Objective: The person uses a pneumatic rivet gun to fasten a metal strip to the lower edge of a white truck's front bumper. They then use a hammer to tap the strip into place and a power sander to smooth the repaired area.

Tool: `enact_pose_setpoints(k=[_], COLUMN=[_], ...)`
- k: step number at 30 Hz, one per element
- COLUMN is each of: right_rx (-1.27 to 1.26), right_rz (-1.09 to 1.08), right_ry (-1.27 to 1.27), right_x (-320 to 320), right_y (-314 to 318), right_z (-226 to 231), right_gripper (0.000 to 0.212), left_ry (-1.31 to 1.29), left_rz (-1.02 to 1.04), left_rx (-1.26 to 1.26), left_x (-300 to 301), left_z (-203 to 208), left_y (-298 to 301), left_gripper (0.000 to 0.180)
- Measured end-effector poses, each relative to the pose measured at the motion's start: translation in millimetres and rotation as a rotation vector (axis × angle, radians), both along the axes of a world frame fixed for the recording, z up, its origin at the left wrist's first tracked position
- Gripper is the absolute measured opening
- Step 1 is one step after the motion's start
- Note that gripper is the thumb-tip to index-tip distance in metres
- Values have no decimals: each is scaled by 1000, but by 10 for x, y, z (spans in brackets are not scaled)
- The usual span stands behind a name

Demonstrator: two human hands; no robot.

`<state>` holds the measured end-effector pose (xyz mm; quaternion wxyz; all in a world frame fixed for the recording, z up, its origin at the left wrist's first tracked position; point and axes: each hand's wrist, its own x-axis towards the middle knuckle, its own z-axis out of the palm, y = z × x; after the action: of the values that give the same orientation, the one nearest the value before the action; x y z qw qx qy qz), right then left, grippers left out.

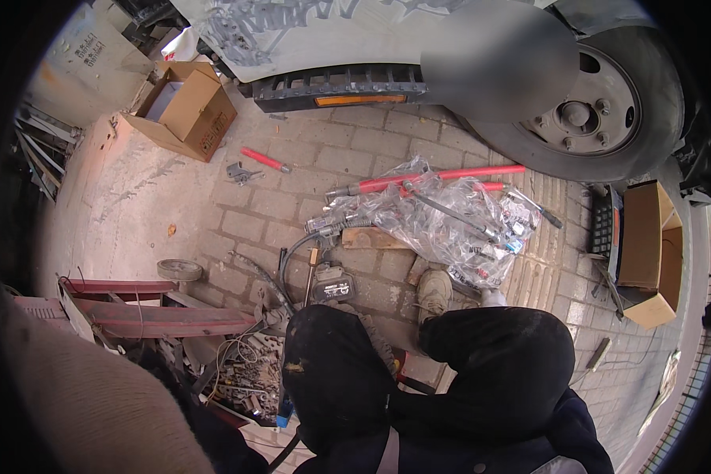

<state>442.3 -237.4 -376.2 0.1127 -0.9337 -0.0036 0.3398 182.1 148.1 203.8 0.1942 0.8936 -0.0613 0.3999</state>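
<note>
On paving (268, 207) before the wheel (581, 117), the plastic (446, 235) lies crumpled, likely light, soft, slippery, best pinched at its bunched near edge, beside your right hand (492, 298), grip unclear from here, your left hand unseen.

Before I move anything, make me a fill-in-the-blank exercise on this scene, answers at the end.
The long tube running along the crumpled clear plastic wrapping is ____ in color.
The reflector strip beneath the pale body panel is ____ in color.
The open cardboard box nearer the truck tire stands on the picture's ____ side.

Missing words: red; orange; right.
</note>
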Motion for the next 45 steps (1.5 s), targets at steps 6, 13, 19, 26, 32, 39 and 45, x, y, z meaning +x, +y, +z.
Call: enact_pose_setpoints(k=[6, 13, 19, 26, 32, 39, 45], right_rx=[30, 143, 174, -243, 509, 34, 223], right_rz=[-33, -47, 80, -414, -799, -583, -379], right_ry=[34, 50, -101, -639, -52, -225, -415], right_x=[10, -160, -1019, -1883, -1828, -1037, -406], right_y=[77, -110, -788, -2220, -2634, -2067, -1469], right_z=[-17, 134, 468, 251, -407, 143, 1236], right_gripper=[39, 39, 39, 47, 34, 32, 30], left_ry=[159, 629, 691, 661, 668, 578, -223], left_rz=[243, 411, 415, 369, 349, 519, 297], left_rx=[-291, -458, -523, -527, -386, -975, -1125], left_x=[-412, -685, -733, -495, -442, -301, 631], left_z=[-1102, -2589, -3002, -3278, -3469, -3195, -2369], left_y=[-349, -773, -762, -670, -696, -144, 1272], left_gripper=[50, 38, 40, 36, 31, 34, 33])
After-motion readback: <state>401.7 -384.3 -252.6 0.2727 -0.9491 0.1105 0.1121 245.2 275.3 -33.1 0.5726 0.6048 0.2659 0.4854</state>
